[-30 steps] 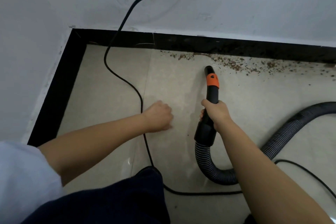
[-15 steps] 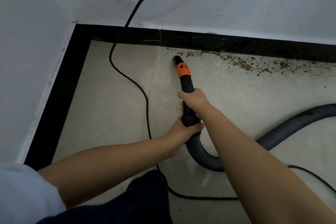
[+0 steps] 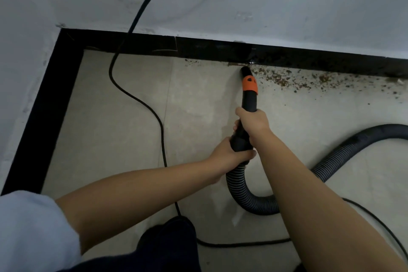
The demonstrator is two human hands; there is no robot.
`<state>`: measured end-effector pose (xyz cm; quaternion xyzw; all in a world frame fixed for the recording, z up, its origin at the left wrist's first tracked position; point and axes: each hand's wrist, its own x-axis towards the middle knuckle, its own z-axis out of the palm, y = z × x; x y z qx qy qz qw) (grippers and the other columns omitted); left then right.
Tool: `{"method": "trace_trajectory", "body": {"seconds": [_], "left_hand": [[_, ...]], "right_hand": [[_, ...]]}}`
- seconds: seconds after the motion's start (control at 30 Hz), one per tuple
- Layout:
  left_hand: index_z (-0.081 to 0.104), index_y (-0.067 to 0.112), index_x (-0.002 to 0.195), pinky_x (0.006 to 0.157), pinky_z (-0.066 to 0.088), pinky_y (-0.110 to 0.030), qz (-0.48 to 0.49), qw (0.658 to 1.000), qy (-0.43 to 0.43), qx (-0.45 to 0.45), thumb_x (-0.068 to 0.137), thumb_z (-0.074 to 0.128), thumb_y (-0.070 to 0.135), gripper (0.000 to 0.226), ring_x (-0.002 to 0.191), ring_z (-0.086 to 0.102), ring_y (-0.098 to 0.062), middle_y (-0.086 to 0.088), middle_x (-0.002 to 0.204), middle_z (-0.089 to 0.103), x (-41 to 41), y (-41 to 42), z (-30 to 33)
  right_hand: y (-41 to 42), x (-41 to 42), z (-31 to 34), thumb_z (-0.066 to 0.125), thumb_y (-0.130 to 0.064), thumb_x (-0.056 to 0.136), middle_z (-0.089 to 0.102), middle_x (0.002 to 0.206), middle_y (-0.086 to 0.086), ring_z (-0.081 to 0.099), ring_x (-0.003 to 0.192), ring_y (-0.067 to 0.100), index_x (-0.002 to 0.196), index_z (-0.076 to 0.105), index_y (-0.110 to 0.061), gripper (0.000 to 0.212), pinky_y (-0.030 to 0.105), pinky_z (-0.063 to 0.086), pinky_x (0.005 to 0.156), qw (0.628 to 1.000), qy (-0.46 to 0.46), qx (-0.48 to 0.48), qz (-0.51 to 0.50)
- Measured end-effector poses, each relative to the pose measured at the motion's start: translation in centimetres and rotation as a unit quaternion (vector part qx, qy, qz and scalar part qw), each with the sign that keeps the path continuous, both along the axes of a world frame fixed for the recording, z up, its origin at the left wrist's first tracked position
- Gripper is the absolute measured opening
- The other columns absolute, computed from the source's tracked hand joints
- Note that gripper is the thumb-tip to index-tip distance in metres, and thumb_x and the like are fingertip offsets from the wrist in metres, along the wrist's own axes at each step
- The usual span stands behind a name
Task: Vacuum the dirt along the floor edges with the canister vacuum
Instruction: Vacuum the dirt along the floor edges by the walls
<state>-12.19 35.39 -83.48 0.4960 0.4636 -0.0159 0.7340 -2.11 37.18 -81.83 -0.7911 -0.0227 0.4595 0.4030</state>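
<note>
A black vacuum nozzle (image 3: 249,95) with an orange collar points at the black skirting (image 3: 309,58), its tip at the left end of a strip of brown dirt (image 3: 293,79) along the floor edge. My right hand (image 3: 254,123) grips the nozzle tube below the collar. My left hand (image 3: 229,157) grips the thick black cuff where the ribbed grey hose (image 3: 331,165) joins it. The hose loops down and runs off to the right. The canister is out of view.
A black power cord (image 3: 136,97) hangs from the white wall, snakes across the beige tiles, passes under my arms and runs right. The room corner (image 3: 66,35) lies at the upper left. My dark-trousered knee (image 3: 167,240) is at the bottom.
My left hand came off the floor and took hold of the hose cuff. The nozzle swung left, then back right, clearing dirt; only a few specks remain left of it.
</note>
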Motion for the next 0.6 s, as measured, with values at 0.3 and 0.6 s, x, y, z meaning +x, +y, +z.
{"method": "trace_trajectory", "body": {"seconds": [0.3,0.6], "left_hand": [[0.043,0.013,0.119,0.083,0.055,-0.035,0.092,0.994,0.015,-0.056,0.078,0.075,0.029,0.054,0.090,0.064,-0.020,-0.012,0.113,0.062,-0.2,-0.1,0.2],[0.046,0.012,0.115,0.069,0.051,-0.028,0.194,0.979,0.038,-0.041,0.081,0.072,0.025,0.044,0.078,0.061,-0.018,-0.012,0.102,0.063,-2.3,0.8,0.1]], "right_hand": [[2.5,0.9,0.6,0.057,-0.009,0.088,0.051,0.061,0.009,0.049,0.047,0.020,0.080,0.045,-0.010,0.014,0.027,0.047,0.048,0.998,0.028,0.000,0.055],[5.2,-2.4,0.4,0.059,-0.010,0.087,0.051,0.062,0.008,0.050,0.048,0.019,0.085,0.047,-0.009,0.013,0.026,0.047,0.048,0.991,0.051,0.003,0.126]]}}
